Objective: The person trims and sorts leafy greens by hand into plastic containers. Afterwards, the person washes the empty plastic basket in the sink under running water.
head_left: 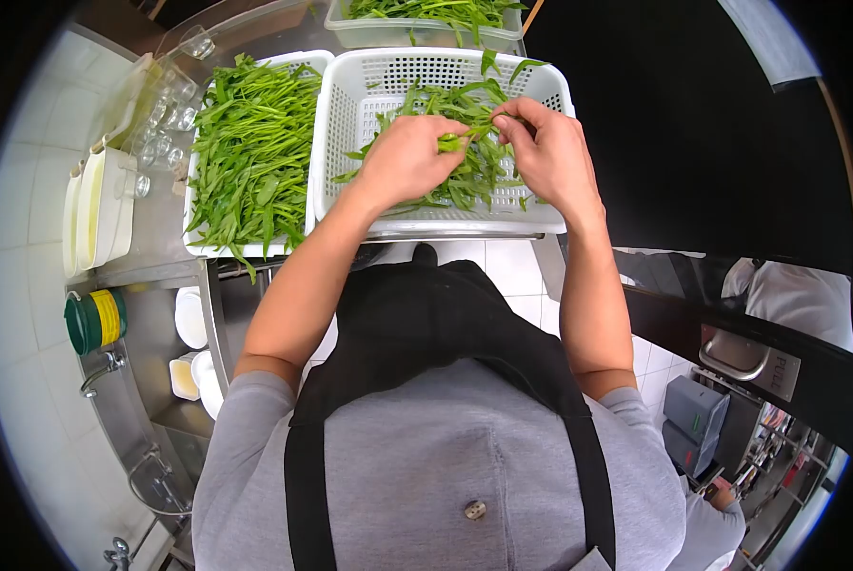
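Leafy green stems that look like water spinach [488, 176] lie loosely in a white perforated basket [446, 226]. Above them, my left hand [409, 164] is closed around a small bunch of the stems, whose cut-looking ends show at its fingertips. My right hand [552, 160] pinches a stem between thumb and forefinger, just right of the left hand. To the left, a second white basket [320, 61] is heaped with the same greens [255, 157], their stems mostly lined up.
Behind the baskets stands a clear plastic tub [426, 36] of more greens. Glasses [165, 114] and pale plastic containers [112, 205] line the left side. Below them is a metal sink [146, 390] with a tap [103, 371]. A dark panel is on the right, another person's sleeve [717, 533] lower right.
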Available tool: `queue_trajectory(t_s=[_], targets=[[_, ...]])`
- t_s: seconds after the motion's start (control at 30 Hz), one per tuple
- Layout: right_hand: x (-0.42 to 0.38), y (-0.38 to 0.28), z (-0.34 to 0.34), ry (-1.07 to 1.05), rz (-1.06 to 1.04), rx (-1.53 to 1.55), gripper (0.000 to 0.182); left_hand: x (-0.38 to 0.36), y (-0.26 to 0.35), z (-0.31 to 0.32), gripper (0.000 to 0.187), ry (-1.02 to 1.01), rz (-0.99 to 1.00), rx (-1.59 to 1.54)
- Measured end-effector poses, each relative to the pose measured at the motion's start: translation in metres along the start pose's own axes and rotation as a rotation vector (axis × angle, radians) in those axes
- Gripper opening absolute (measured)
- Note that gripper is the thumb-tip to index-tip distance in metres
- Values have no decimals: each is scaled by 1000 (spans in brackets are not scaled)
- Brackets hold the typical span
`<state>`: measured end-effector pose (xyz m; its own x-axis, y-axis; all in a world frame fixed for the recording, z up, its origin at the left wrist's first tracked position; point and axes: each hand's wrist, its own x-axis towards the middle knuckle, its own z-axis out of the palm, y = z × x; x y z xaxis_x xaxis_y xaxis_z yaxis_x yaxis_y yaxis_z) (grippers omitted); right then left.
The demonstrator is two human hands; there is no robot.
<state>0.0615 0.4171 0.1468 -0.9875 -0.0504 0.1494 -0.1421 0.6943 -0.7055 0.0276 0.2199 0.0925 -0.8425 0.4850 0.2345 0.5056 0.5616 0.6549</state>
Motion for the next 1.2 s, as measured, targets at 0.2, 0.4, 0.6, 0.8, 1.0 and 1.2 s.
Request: queue_trajectory(t_s=[0.2, 0.4, 0.6, 0.8, 1.0, 1.2], targets=[[-1, 13, 4, 281, -10, 36, 13, 6, -22, -3, 23, 42, -484, -732], [11, 40, 5, 325, -236, -386, 41, 4, -18, 1, 23, 14, -481, -704], [-23, -5, 35, -78, -168, 46, 16, 3, -23, 6, 24, 20, -474, -635], [-10, 32, 17, -15, 110, 250, 12, 4, -30, -28, 22, 275, -347, -575], [-12, 26, 6, -21, 19, 316, 12, -1, 6, -20, 24, -18, -34, -195], [-16, 12, -4, -8, -129, 140, 13, 2, 11, -16, 30, -214, -86, -109]])
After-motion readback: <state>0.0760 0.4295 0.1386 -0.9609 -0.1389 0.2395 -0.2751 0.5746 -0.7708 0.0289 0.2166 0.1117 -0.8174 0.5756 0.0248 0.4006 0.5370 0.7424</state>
